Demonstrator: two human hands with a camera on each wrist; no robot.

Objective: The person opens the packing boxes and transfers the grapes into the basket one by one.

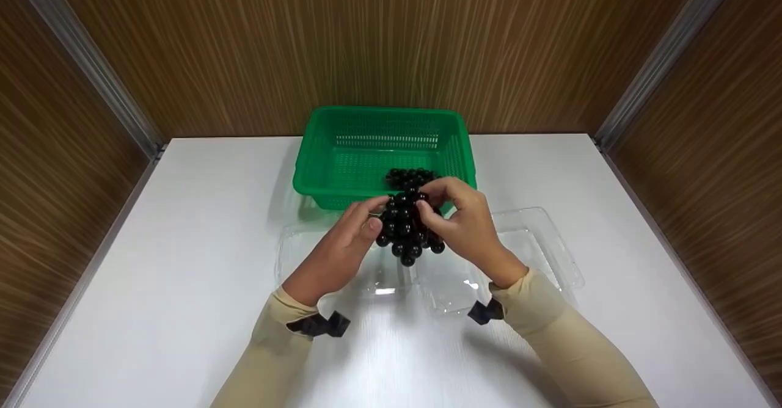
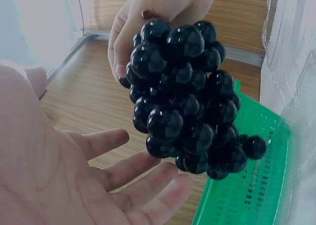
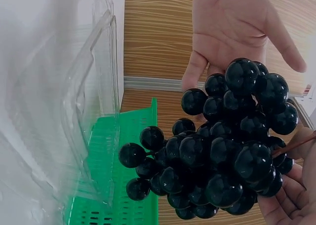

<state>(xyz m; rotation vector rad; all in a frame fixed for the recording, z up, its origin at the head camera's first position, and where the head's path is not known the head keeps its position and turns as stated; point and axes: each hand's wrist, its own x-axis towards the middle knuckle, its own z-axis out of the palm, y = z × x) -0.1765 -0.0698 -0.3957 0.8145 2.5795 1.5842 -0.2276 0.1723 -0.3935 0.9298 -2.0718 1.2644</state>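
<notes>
A bunch of black grapes [image 1: 403, 228] with round, glossy berries hangs in the air between my hands, above a clear plastic container. My right hand [image 1: 461, 218] holds it up from the right, with thumb and fingers at its brown stem [image 3: 295, 145]. On the other side is my left hand [image 1: 342, 243], palm toward the bunch. Its fingers [image 2: 143, 185] are extended and spread, with their tips at the berries; whether they touch is hard to tell. More black grapes [image 1: 408, 177] show behind, within the outline of the green basket [image 1: 308, 170].
The green basket stands at the back of the white table [image 1: 183, 261], near the wood-patterned back wall [image 1: 391, 41]. In front of it lies the clear plastic container [image 1: 537, 231], spread wide under both hands. Wood-patterned panels rise at both sides.
</notes>
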